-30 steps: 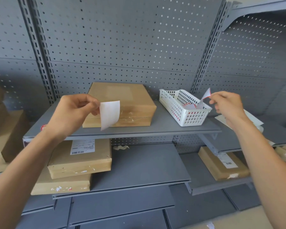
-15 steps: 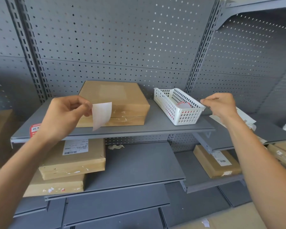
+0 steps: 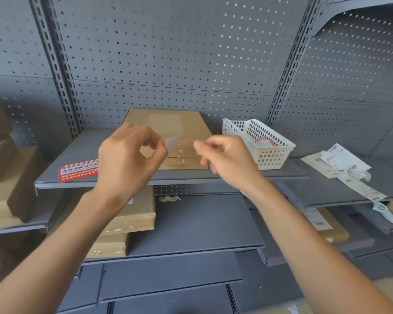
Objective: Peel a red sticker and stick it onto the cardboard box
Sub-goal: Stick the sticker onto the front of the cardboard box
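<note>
Hands meet before the cardboard box [image 3: 168, 125] on the shelf [image 3: 213, 175]: the left hand [image 3: 127, 164] pinches a blurred pale sheet [image 3: 171, 142], the right hand [image 3: 227, 159] is curled, its hold unclear. A red sticker [image 3: 77, 171] with white Chinese writing lies at the shelf's left edge; more red-edged stickers sit in the white basket [image 3: 259, 143].

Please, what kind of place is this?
Probably a stockroom or parcel storage area: grey metal shelves with perforated back panels, cardboard boxes stacked on them, and loose shipping labels.
</note>
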### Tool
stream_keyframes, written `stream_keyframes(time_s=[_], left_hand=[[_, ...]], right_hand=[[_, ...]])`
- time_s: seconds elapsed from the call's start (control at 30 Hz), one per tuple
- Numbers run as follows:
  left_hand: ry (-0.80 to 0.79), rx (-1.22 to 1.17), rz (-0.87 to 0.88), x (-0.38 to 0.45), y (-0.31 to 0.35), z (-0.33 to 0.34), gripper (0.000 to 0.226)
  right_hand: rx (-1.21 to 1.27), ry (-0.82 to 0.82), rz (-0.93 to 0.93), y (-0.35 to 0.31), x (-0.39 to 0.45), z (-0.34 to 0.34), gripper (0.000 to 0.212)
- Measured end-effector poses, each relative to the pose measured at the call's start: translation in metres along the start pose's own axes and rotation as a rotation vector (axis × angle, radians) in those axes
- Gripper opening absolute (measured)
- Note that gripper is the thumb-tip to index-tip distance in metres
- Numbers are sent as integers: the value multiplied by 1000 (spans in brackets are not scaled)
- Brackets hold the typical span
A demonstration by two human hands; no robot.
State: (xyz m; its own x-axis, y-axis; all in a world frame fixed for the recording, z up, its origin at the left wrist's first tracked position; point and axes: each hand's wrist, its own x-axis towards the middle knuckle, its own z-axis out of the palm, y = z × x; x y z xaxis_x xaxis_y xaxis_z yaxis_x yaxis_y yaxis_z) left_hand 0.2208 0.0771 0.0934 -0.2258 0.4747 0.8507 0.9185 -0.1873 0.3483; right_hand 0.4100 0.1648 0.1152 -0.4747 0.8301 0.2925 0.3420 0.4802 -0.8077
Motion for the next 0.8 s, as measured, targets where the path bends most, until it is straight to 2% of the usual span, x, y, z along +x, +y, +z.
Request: stream_keyframes(time_s=[0.23, 0.33, 0.5, 0.67, 0.73, 0.8], left_hand=[[117, 200, 292, -11, 3, 3, 36], [108, 245, 339, -15, 1, 0, 33], [96, 242, 396, -19, -4, -4, 28], [51, 173, 345, -26, -12, -9, 22], [41, 104, 252, -28, -18, -15, 24], [59, -19, 65, -30, -25, -24, 27]], right_hand=[[181, -59, 40, -18, -1, 36, 32], [236, -70, 72, -18, -2, 37, 34], [252, -92, 43, -19, -6, 39, 18], [251, -85, 47, -18, -10, 40, 16], [243, -71, 41, -15, -10, 39, 15], [250, -66, 35, -13, -12, 36, 14]])
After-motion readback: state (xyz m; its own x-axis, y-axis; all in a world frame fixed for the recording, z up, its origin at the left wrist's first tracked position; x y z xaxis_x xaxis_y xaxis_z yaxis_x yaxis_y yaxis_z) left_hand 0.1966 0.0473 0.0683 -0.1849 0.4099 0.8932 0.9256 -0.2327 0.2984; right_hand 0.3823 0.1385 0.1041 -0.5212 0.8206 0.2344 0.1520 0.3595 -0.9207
